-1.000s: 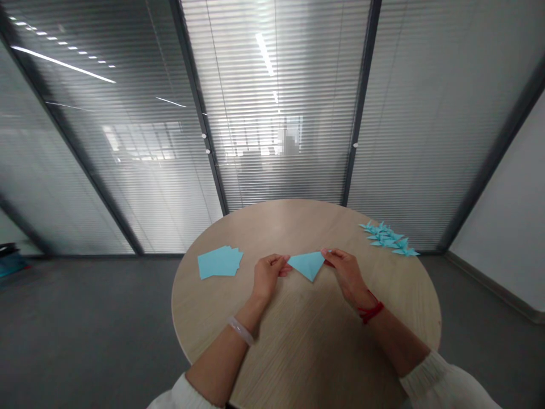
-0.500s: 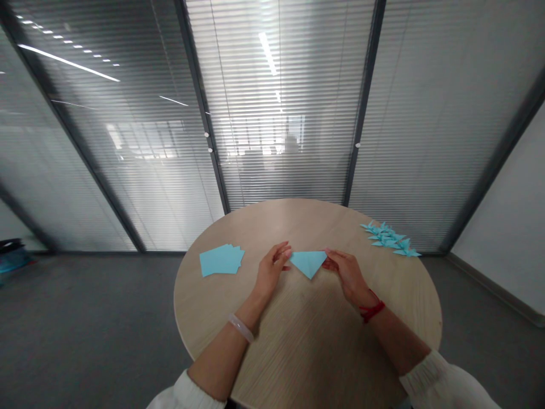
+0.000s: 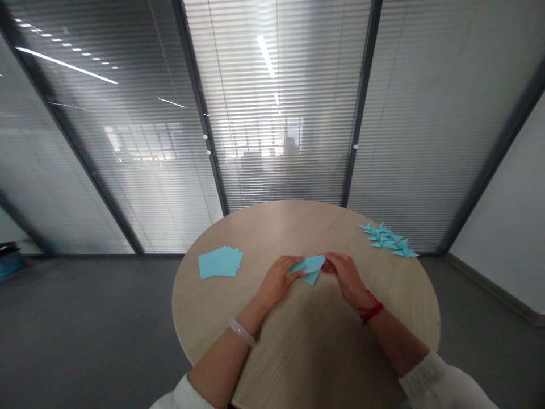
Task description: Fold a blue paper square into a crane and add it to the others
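A partly folded light-blue sheet of origami paper (image 3: pixel 314 264) is between my two hands, just above or on the middle of the table. My left hand (image 3: pixel 279 279) grips its left end, thumb in front and fingers behind. At the paper's right corner, the fingers of my right hand (image 3: pixel 344 272) pinch it. One flap slants across the front, and a pointed part shows below it. Some of the paper's left end is hidden by my left fingers.
The round wooden table (image 3: pixel 272 227) bears a stack of light-blue paper sheets (image 3: pixel 219 263) on the left. Several folded blue paper cranes (image 3: pixel 388 238) lie clustered near the right edge. Behind the table stands a glass partition with blinds (image 3: pixel 285 182).
My left hand has moved right and closed over the paper's left end. The paper has gone from a flat downward triangle to a tilted shape with a flap showing. My right hand keeps its corner.
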A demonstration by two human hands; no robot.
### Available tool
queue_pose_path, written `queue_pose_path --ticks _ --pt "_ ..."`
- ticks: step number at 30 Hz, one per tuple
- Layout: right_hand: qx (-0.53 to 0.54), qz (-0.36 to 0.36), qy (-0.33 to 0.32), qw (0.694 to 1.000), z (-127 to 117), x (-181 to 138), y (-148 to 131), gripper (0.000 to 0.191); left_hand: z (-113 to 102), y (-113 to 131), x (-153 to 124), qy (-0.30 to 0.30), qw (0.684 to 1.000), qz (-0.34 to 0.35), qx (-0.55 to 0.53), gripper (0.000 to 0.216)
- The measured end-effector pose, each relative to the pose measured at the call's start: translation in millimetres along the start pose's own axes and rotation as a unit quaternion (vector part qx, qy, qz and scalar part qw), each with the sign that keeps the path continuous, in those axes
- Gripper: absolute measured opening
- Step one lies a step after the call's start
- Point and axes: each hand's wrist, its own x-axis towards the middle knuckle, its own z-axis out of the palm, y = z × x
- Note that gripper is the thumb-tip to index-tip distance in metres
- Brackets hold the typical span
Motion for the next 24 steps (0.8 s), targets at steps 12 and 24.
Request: queue_pose_path --ticks 12,24 --pt "-0.089 0.002 -0.124 0.988 9 -9 -11 0.045 -5 8 3 0.088 0.990 -0.112 0.019 0.041" --pt "-0.149 -0.027 -0.056 0.987 5 -4 -1 0.030 -7 -4 4 0.170 0.978 -0.118 0.028 0.037"
